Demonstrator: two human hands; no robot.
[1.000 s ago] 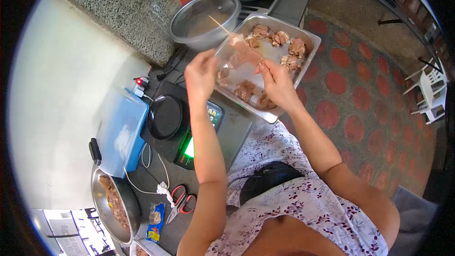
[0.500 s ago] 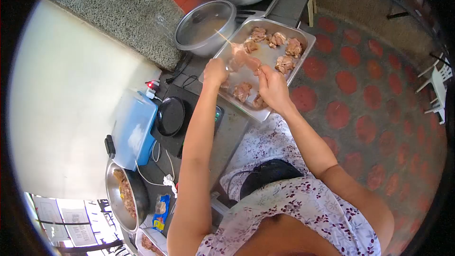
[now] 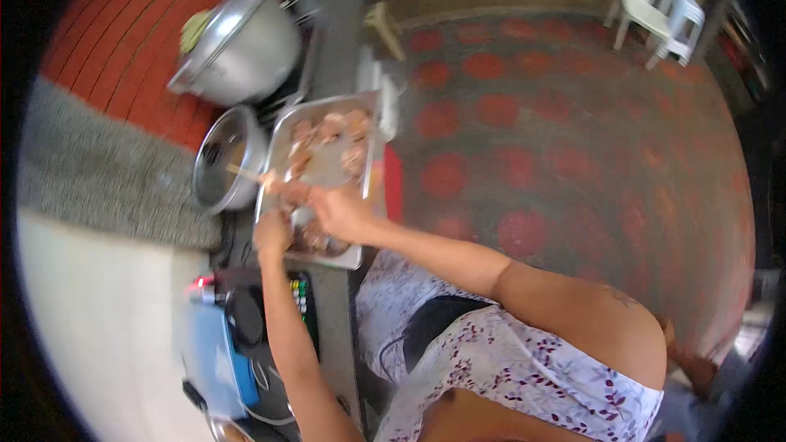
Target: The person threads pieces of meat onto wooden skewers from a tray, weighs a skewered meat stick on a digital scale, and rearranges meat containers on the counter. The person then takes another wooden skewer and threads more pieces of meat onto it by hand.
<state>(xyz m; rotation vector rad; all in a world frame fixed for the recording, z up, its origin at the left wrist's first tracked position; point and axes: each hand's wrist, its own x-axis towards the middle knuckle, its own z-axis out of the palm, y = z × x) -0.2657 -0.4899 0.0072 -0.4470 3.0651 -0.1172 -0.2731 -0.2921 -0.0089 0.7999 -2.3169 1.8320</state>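
A skewered piece of raw meat (image 3: pixel 292 191) is over the metal tray (image 3: pixel 354 257), its thin wooden stick (image 3: pixel 244 172) pointing out toward the lidded pot. My right hand (image 3: pixel 342 214) is closed on the near end of this meat. My left hand (image 3: pixel 273 232) is curled at the tray's left side, just below the meat; motion blur hides what its fingers hold. Several raw meat portions (image 3: pixel 354 157) lie in the tray, some partly covered by my hands.
A pot with a glass lid (image 3: pixel 225 155) stands against the tray's left side. Beyond it a large aluminium pot (image 3: pixel 246 49) sits on the stove. A blue box (image 3: pixel 214 352) and a black round pan (image 3: pixel 244 317) are on the counter at lower left. White plastic chairs (image 3: pixel 647 12) stand across the floor.
My view has turned, so the tray and both hands appear farther left and lower. The right hand still holds the skewered meat, and the left hand has dropped slightly below it.
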